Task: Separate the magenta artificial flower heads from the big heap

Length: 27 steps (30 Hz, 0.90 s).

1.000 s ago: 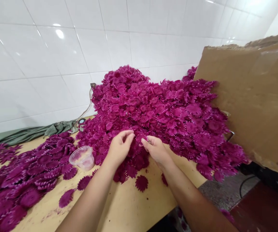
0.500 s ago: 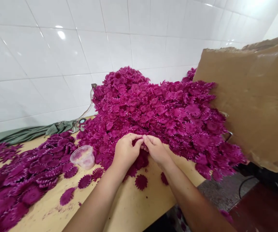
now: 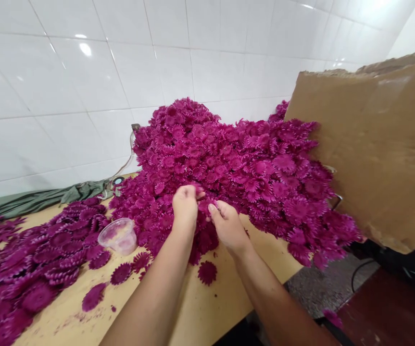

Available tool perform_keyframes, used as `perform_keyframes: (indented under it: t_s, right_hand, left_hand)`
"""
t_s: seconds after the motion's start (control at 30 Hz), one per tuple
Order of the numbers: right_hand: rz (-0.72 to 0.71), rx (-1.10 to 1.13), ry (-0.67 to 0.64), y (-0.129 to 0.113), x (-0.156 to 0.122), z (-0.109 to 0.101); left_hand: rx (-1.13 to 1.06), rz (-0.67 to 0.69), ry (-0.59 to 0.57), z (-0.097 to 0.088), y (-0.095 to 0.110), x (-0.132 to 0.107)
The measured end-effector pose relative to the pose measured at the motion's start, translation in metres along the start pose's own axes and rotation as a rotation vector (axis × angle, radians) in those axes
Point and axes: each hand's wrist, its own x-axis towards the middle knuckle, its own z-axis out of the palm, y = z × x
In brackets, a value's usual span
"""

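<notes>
A big heap of magenta fabric flower heads (image 3: 236,163) is piled on a light wooden table (image 3: 207,307) against the tiled wall. At the heap's near edge, my left hand (image 3: 184,207) is curled closed with flower petals pinched in its fingers. Beside it and touching the same flowers, my right hand (image 3: 227,226) pinches a flower head with thumb and fingers. A single loose flower (image 3: 207,272) lies on the table just below both hands.
Stacked flower heads (image 3: 44,259) cover the table's left side. A small clear plastic cup (image 3: 118,235) lies tilted between the two piles. A large brown cardboard sheet (image 3: 376,149) leans at the right. Green cloth (image 3: 41,198) and a cable run along the wall.
Both hands have come together and closed on flowers at the heap's edge; my left hand has lifted slightly into the pile. The view has shifted a little.
</notes>
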Motion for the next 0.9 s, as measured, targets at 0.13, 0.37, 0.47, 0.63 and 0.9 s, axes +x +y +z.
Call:
perform_keyframes:
  t_s: [0.13,0.37,0.47,0.63,0.9]
  right_hand:
    - [-0.042,-0.099,-0.017,0.005,-0.011,-0.009]
    - [0.116,0.2,-0.017,0.011,0.01,-0.022]
    - [0.146,0.25,0.029,0.01,0.013,-0.019]
    - [0.135,0.151,0.045,0.008,0.011,-0.013]
    - [0.071,-0.053,0.106,0.002,0.014,-0.013]
  left_hand:
    - [0.022,0.058,0.155,-0.019,0.008,0.028]
    - [0.569,0.439,-0.124,-0.043,0.008,0.011]
    - [0.523,0.351,-0.411,-0.039,0.005,-0.015]
    - [0.435,0.201,-0.505,-0.029,-0.002,-0.034]
    - [0.517,0.476,-0.479,-0.03,-0.002,-0.041]
